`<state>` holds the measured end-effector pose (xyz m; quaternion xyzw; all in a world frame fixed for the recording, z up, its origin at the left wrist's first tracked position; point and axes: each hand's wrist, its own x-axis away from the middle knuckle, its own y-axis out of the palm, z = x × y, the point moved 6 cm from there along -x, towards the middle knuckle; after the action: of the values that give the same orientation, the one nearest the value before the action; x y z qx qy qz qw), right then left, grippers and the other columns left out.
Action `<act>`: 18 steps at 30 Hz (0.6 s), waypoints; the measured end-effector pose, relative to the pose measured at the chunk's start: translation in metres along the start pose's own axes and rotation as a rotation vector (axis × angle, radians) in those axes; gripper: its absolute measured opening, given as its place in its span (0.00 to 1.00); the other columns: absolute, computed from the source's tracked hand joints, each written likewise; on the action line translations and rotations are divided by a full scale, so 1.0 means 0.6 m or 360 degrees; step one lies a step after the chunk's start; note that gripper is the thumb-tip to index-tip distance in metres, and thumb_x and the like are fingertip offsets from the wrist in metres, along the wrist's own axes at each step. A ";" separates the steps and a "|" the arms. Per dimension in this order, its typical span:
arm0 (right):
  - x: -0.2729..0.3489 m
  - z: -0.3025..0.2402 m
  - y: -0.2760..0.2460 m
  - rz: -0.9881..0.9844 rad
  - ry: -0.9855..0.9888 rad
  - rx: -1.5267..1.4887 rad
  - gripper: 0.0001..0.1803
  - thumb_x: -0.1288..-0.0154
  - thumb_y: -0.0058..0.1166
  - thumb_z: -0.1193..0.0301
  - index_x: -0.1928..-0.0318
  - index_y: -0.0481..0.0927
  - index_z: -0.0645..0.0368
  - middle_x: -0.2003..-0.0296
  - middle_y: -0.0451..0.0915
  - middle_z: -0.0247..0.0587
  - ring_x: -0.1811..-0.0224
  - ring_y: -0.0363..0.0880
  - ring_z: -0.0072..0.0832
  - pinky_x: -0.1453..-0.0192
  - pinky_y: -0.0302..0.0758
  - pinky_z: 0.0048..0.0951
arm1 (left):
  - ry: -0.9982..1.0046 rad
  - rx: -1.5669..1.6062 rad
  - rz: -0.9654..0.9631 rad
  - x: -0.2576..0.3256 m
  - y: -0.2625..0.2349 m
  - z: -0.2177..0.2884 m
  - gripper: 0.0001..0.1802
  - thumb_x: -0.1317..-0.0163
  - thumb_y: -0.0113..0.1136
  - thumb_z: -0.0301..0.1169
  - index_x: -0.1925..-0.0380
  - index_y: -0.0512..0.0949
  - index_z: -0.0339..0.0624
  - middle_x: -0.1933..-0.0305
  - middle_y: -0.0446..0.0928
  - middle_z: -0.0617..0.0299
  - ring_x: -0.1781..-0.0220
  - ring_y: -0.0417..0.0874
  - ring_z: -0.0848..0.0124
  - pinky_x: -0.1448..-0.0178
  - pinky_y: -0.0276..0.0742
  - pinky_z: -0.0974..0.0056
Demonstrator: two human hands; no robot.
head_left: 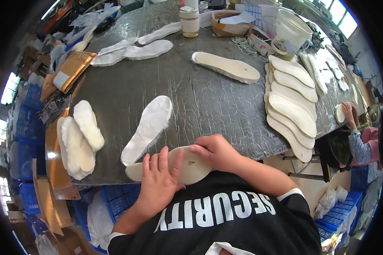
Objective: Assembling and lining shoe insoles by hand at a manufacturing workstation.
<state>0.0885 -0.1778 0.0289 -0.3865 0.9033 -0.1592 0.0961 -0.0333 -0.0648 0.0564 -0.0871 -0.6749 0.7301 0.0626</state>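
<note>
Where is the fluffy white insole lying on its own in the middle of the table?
The fluffy white insole lies near the table's front edge, left of centre, just above the beige insole under both hands, with a fleecy stack to its left.

The insole point(187, 165) under the left hand point(157, 185) and right hand point(215, 151) looked like smooth, matt cream board. Beside it, a white insole point(149, 127) had a flat felt-like face and a fuzzy fleece edge. The pile of fleece insoles point(78, 140) was thick and woolly. The table point(208, 102) wore a dark, crinkled, glossy plastic film. The bucket point(291, 27) was smooth white plastic, and the crates point(30, 110) were blue plastic.
</note>
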 end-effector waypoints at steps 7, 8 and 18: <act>-0.096 -0.036 0.058 -0.0321 0.0191 -0.0692 0.19 0.25 0.50 0.59 0.55 0.76 0.66 0.69 0.81 0.43 0.78 0.80 0.26 0.71 0.76 0.30 | -0.0698 0.0509 0.0456 0.127 -0.023 -0.095 0.56 0.61 0.80 0.39 0.34 0.56 0.35 0.47 0.72 0.41 0.48 0.77 0.43 0.45 0.73 0.48; -0.121 -0.006 0.047 -0.0105 0.0249 -0.0484 0.19 0.27 0.52 0.60 0.52 0.73 0.67 0.69 0.81 0.44 0.77 0.82 0.27 0.72 0.78 0.30 | -0.0871 0.0565 0.0505 0.166 -0.021 -0.118 0.53 0.61 0.81 0.42 0.38 0.59 0.35 0.49 0.73 0.47 0.53 0.77 0.52 0.48 0.73 0.53; -0.219 0.114 0.042 0.0315 0.0716 -0.0423 0.16 0.38 0.59 0.76 0.54 0.68 0.67 0.69 0.79 0.46 0.76 0.84 0.31 0.77 0.79 0.29 | -0.1099 0.1737 0.0669 0.219 0.013 -0.168 0.45 0.60 0.76 0.63 0.60 0.66 0.37 0.56 0.69 0.62 0.55 0.69 0.74 0.47 0.68 0.68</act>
<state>0.1816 -0.0803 -0.0374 -0.2605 0.9483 -0.1109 -0.1435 -0.1403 0.0603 0.0357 0.0657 -0.1598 0.9487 -0.2649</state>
